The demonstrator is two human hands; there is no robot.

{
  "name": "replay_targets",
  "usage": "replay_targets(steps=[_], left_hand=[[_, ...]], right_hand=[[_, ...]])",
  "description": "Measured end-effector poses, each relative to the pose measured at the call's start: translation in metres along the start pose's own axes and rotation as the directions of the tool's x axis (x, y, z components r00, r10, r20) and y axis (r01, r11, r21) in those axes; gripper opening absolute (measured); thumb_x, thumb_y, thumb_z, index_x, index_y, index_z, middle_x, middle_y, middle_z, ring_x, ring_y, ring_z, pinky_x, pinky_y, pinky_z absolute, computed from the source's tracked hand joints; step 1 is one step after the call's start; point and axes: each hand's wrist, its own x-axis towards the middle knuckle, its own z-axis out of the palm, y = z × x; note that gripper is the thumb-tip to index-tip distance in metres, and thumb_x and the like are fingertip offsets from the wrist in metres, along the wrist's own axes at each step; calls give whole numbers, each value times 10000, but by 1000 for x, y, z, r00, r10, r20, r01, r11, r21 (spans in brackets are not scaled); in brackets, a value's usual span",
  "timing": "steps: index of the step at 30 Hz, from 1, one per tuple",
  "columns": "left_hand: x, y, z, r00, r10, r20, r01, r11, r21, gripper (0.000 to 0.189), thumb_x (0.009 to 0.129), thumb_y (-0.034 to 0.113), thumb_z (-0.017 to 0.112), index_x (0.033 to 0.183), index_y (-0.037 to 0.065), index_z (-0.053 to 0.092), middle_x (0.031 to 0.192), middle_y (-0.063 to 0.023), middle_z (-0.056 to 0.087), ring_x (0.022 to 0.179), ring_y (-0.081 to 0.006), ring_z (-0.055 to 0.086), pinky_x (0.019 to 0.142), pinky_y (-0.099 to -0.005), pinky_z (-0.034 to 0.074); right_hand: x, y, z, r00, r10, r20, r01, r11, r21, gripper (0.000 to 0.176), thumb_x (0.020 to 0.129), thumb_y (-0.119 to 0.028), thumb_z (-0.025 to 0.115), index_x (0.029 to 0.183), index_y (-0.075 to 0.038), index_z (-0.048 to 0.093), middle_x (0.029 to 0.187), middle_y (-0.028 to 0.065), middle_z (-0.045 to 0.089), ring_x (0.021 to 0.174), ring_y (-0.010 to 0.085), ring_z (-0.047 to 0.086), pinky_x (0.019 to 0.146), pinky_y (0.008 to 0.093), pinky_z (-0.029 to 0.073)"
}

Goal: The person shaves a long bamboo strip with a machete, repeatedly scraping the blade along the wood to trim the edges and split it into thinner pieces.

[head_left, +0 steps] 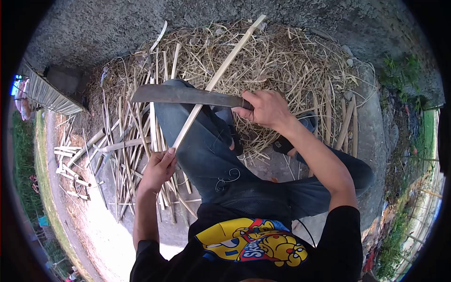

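My left hand [160, 170] is closed round the near end of a long pale bamboo strip [236, 50], which slants up and to the right across my left thigh. In my right hand [267, 108] is the handle of a machete [176, 94]. Its wide dark blade points left and lies across the strip, over my left knee. Whether the edge bites into the strip cannot be made out. Thin curled shavings [228, 178] cling to my trousers [206, 155].
A heap of shavings [300, 70] spreads before me, against a rough grey wall [225, 11]. Many bamboo strips and poles [127, 145] lie piled at my left, with several more pieces [346, 124] on the right. Cut bamboo lengths [73, 169] lie farther left.
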Motion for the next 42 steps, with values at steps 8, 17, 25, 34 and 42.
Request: replay_targets(steps=[8, 17, 25, 34, 42], left_hand=[[-48, -48, -48, 990, -143, 4, 143, 989, -26, 477, 1080, 353, 533, 674, 105, 504, 533, 68, 354, 437, -41, 278, 421, -249, 182], [-37, -39, -51, 994, -78, -79, 78, 997, -1, 517, 1080, 357, 529, 632, 104, 486, 512, 73, 350, 424, -42, 267, 417, -258, 177], [-27, -40, -50, 998, -40, -43, 42, 998, 45, 527, 1083, 358, 520, 625, 101, 475, 509, 70, 352, 421, -44, 261, 414, -262, 176], [-22, -38, -53, 999, -21, -29, 23, 995, 97, 527, 1083, 379, 522, 640, 97, 483, 514, 63, 373, 429, -45, 309, 418, -257, 202], [7, -33, -33, 987, 122, -100, -74, 917, 391, 588, 1078, 377, 527, 607, 25, 526, 504, 9, 415, 491, -100, 376, 480, -330, 299]], right_hand=[[18, 145, -39, 803, 573, -164, -549, 819, 167, 589, 1039, -561, 506, 842, -23, 644, 606, 128, 591, 539, 300, 573, 541, 439, 433], [0, 107, -34, 796, 539, -276, -428, 823, 373, 617, 1033, -554, 532, 851, 22, 656, 591, 114, 559, 540, 241, 528, 547, 401, 408], [6, 71, -32, 885, 451, -115, -404, 867, 290, 578, 1034, -532, 548, 888, 13, 674, 563, 108, 545, 503, 248, 525, 521, 406, 408], [10, 41, -32, 966, 247, 72, -248, 969, 17, 598, 974, -677, 509, 1034, -106, 675, 642, 141, 655, 654, 373, 699, 589, 507, 545], [25, 74, -23, 951, 306, 48, -298, 946, -125, 631, 988, -696, 439, 1028, -101, 646, 655, 166, 658, 672, 392, 700, 594, 524, 561]])
